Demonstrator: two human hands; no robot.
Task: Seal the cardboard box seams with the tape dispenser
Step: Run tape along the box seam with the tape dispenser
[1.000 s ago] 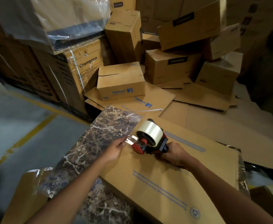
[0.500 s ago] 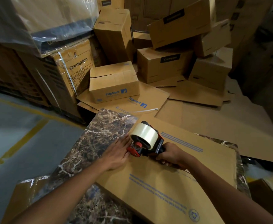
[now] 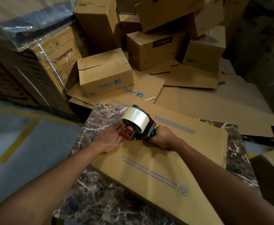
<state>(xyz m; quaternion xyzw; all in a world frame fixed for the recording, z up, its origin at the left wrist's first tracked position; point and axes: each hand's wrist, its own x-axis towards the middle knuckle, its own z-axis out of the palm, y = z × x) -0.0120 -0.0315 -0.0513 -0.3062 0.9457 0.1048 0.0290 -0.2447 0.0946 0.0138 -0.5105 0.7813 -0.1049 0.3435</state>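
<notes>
Marble-patterned table [image 3: 100, 200] carries the flattened cardboard box [image 3: 157, 168], which lies across it. Near the box's far left edge sits the tape dispenser [image 3: 137, 125], clear roll uppermost. The right grip [image 3: 163, 137] is curled round its handle. The left grip [image 3: 110, 140] lies flat with straight fingers, pressing the cardboard beside the nose. For a good seal, I judge the tape end should be anchored firmly and the dispenser then drawn with steady downward pressure. Loose cartons [image 3: 105, 73] are heaped behind.
</notes>
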